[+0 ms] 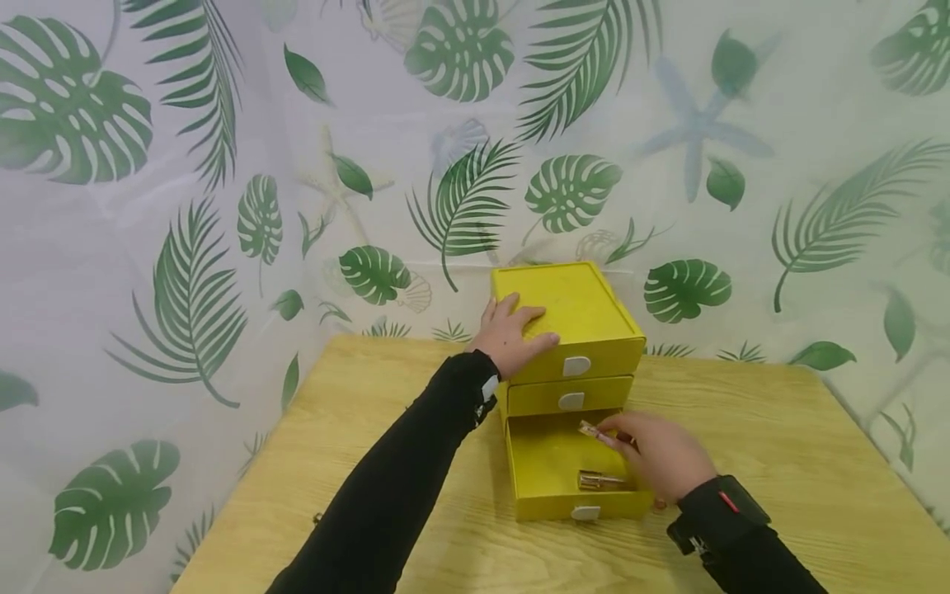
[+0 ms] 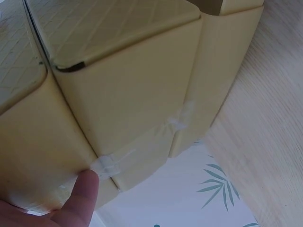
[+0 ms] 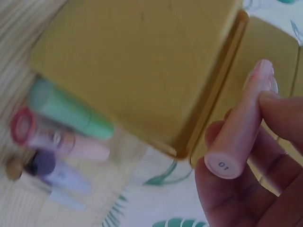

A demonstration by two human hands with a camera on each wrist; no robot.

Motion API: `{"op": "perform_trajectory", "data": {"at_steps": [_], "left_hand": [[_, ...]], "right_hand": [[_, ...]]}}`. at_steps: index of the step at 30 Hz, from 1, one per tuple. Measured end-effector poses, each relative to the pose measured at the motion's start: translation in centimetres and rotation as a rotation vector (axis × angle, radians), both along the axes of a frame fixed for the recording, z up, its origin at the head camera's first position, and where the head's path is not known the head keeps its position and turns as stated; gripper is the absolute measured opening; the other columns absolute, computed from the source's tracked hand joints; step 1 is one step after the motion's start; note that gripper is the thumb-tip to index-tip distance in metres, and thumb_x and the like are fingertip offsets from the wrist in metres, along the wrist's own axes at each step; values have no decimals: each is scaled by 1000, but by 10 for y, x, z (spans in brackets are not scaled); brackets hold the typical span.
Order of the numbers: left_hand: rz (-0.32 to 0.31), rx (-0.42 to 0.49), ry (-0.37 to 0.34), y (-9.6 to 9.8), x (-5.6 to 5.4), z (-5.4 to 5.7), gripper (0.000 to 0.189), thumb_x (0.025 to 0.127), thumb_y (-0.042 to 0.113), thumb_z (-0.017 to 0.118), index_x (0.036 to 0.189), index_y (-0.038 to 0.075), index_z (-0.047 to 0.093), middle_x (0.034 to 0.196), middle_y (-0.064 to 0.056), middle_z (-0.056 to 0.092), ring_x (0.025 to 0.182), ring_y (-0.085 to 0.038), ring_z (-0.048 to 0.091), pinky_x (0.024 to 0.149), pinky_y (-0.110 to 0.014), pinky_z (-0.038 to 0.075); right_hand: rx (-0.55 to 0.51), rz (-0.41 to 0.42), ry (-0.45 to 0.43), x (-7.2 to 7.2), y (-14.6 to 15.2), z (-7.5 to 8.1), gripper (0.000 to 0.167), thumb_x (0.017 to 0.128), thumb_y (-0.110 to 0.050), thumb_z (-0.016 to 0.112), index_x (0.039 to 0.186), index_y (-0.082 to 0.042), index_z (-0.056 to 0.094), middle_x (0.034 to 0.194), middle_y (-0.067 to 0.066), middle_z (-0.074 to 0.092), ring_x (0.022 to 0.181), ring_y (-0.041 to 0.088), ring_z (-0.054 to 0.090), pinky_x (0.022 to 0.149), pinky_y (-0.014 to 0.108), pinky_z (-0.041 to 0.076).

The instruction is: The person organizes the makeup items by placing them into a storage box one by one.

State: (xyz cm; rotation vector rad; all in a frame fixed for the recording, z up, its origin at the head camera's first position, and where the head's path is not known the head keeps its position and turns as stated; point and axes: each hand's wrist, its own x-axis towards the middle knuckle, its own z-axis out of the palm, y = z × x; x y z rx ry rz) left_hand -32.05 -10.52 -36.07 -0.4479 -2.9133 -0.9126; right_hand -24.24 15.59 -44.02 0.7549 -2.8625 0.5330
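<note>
A yellow three-drawer box (image 1: 567, 301) stands on the table, its bottom drawer (image 1: 545, 462) pulled out. My left hand (image 1: 508, 338) rests on the box's top at the left edge, fingers spread; in the left wrist view one finger (image 2: 83, 196) touches the box's side near clear tape. Between thumb and fingers, my right hand (image 1: 664, 454) pinches a pink lip gloss tube (image 3: 239, 125) marked 01 on its end, above the open drawer. A shiny gold lipstick (image 1: 603, 480) lies inside the drawer, towards the front right.
In the right wrist view, a green tube (image 3: 71, 111), a pink tube (image 3: 61, 139), a purple tube (image 3: 59, 172) and a thin brown-ended one (image 3: 42, 184) lie on the table beside the drawer. A leaf-patterned sheet (image 1: 564, 124) hangs behind the wooden table (image 1: 386, 396).
</note>
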Motion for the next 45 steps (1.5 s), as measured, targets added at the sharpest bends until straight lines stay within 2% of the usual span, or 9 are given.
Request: {"op": "perform_trajectory", "data": {"at_steps": [8,14,23,29,38,45], "left_hand": [[6,-7,10,4,2,2,64,98,59,54,152,26,48,168,-7,17,154,-34,2,122,-51,17],[7,-8,8,5,2,2,64,98,59,54,152,26,48,168,-7,17,154,-34,2,122,-51,16],[-2,-1,3,5,2,1,64,98,59,53,153,26,47,168,-8,16,154,-37,3,121,-53,18],[5,8,13,5,1,3,64,98,59,54,152,27,48,168,-7,17,154,-35,2,121,-53,18],[7,32,-4,2,3,-1,64,98,59,55,152,26,49,168,-8,17,154,-36,2,120,-54,19],[10,33,-3,1,3,0,64,97,59,54,152,26,49,168,-7,17,154,-36,2,120,-55,20]], "right_hand": [[81,56,48,-6,-23,-13,15,89,-19,78,104,-21,77,84,-11,66,71,8,58,67,34,54],[136,67,-7,-11,-27,-23,8,89,-21,79,96,-24,76,80,-12,64,68,7,55,64,33,50],[168,81,-65,-15,-22,-36,12,85,-20,82,84,-28,73,74,-16,62,63,4,53,60,31,48],[100,92,-76,-17,-20,-39,12,86,-15,80,85,-25,74,76,-14,64,66,8,56,65,35,51],[98,74,-105,-17,-24,-46,11,87,-14,79,89,-24,75,80,-11,67,70,11,60,68,38,53],[75,33,-135,-15,-29,-45,12,88,-10,77,98,-18,76,87,-5,69,75,15,64,70,40,54]]}}
